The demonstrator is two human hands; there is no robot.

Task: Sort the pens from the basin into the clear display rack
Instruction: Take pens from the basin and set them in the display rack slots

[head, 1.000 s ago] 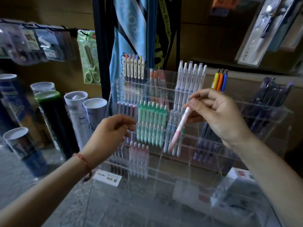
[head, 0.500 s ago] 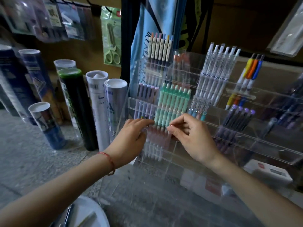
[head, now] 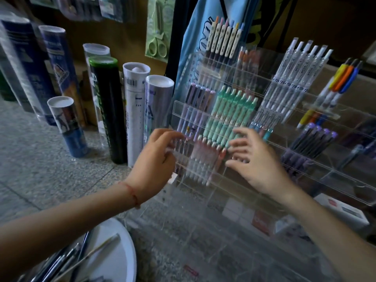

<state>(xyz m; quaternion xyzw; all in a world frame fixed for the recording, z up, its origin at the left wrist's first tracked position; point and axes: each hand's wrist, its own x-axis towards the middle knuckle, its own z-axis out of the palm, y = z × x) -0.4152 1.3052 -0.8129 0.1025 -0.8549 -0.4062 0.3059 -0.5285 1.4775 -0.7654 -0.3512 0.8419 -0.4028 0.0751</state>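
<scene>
The clear display rack (head: 305,163) stands in front of me with rows of pens in its slots. A row of pink pens (head: 203,159) fills a lower slot between my hands. My left hand (head: 156,159) hovers at the rack's left edge with its fingers loosely curled and holds nothing. My right hand (head: 252,159) is spread with fingers relaxed just right of the pink pens and holds nothing. The white basin (head: 122,255) lies at the bottom left with several dark pens (head: 67,259) in it.
Several tall cardboard tubes (head: 134,110) stand on the stone floor left of the rack. Packaged scissors (head: 157,29) and a blue bag (head: 195,41) hang behind it. Mint green pens (head: 230,117), white pens (head: 293,78) and purple pens (head: 313,141) occupy other slots. A white box (head: 341,210) lies at right.
My right hand held a pink pen, lowered it into the pink row, and has now let go and spread its fingers. The view has tilted down, showing the basin.
</scene>
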